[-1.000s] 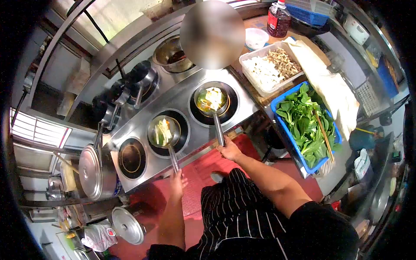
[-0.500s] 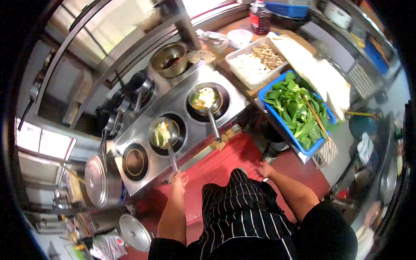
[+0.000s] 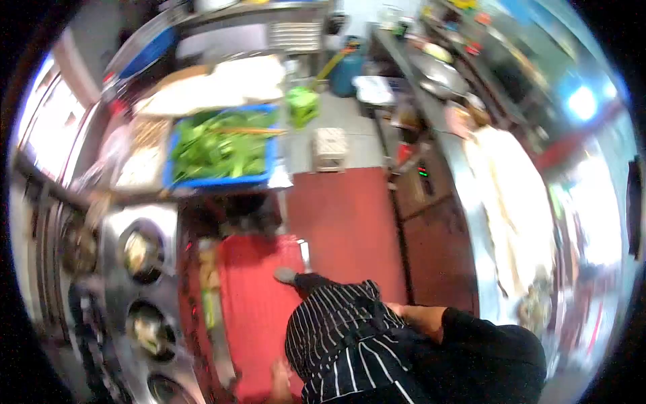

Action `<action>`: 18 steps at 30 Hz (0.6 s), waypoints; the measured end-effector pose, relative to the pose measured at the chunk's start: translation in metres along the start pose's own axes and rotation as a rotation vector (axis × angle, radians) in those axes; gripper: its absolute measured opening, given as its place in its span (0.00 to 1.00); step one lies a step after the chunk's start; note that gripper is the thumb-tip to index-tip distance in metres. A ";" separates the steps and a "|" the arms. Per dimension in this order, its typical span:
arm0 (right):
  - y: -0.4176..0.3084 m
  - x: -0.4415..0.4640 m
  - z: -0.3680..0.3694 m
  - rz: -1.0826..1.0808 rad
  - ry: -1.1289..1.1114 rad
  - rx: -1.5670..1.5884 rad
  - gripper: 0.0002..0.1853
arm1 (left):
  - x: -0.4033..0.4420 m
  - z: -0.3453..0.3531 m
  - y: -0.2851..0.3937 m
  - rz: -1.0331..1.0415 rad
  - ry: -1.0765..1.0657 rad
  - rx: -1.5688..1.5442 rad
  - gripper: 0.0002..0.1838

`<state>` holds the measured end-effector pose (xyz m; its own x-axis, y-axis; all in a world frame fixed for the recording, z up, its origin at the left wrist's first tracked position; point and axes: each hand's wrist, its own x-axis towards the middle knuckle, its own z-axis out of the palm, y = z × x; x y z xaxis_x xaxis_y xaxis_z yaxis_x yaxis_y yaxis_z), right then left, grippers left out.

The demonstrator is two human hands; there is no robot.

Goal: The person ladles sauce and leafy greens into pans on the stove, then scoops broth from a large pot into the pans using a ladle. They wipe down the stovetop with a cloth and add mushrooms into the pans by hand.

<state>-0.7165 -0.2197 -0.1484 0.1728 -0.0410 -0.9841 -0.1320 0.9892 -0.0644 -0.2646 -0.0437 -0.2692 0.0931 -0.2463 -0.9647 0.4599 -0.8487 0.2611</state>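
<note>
My left hand hangs low beside the striped apron, apart from the stove; motion blur hides how its fingers lie. Only a bit of my right hand shows at the right side of the apron, its fingers out of sight. On the steel stove at the left, one pan with pale food sits on the far burner. A second pan with pale and green food stands on the middle one. Neither hand touches them.
A blue tray of leafy greens, with chopsticks across it, rests on the counter ahead. Right of me runs a steel counter bearing a cream cloth. A crate stands on the floor beyond the red mat.
The view has swung to the right, bringing in the right-hand counter. My left hand has come away from the pan handle. My right arm has drawn in beside the apron.
</note>
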 end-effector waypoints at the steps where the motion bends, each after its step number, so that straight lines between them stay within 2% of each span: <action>1: 0.048 0.046 -0.033 -0.194 -0.028 0.049 0.28 | 0.006 0.011 -0.004 -0.035 -0.050 0.080 0.32; 2: 0.067 0.049 -0.046 -0.218 0.003 0.132 0.28 | 0.010 0.020 -0.004 -0.068 -0.088 0.142 0.30; 4: 0.095 0.059 -0.065 -0.106 0.030 0.013 0.29 | 0.022 0.034 -0.002 -0.116 -0.125 0.224 0.26; 6: 0.134 0.106 -0.104 -0.063 -0.143 0.016 0.34 | 0.030 0.042 0.012 -0.152 -0.128 0.253 0.22; 7: 0.113 0.042 -0.086 -0.015 -0.041 -0.053 0.36 | 0.037 0.044 0.022 -0.164 -0.125 0.249 0.20; 9: 0.040 -0.140 -0.021 0.100 0.155 -0.174 0.39 | 0.052 0.041 0.048 -0.223 -0.184 0.147 0.18; 10: 0.056 -0.132 -0.038 0.063 0.172 -0.227 0.39 | 0.047 0.044 0.072 -0.309 -0.273 0.020 0.18; 11: 0.072 -0.119 -0.057 0.025 0.194 -0.280 0.39 | 0.050 0.045 0.096 -0.481 -0.369 -0.126 0.17; 12: 0.089 -0.107 -0.072 -0.012 0.212 -0.330 0.39 | 0.048 0.055 0.100 -0.294 -0.269 -0.017 0.17; 14: 0.126 -0.087 -0.111 -0.079 0.261 -0.428 0.39 | 0.037 0.081 0.111 0.043 -0.001 0.289 0.26; 17: 0.139 -0.094 -0.177 -0.074 0.212 -0.470 0.42 | 0.015 0.160 0.124 0.171 0.482 0.460 0.18; 18: 0.140 -0.101 -0.202 -0.105 0.190 -0.582 0.42 | 0.019 0.180 0.137 -0.036 0.417 0.375 0.23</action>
<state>-0.9497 -0.1057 -0.0913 0.0439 -0.2109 -0.9765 -0.6437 0.7415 -0.1891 -0.3589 -0.2489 -0.2456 0.4597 -0.0728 -0.8851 0.1306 -0.9803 0.1484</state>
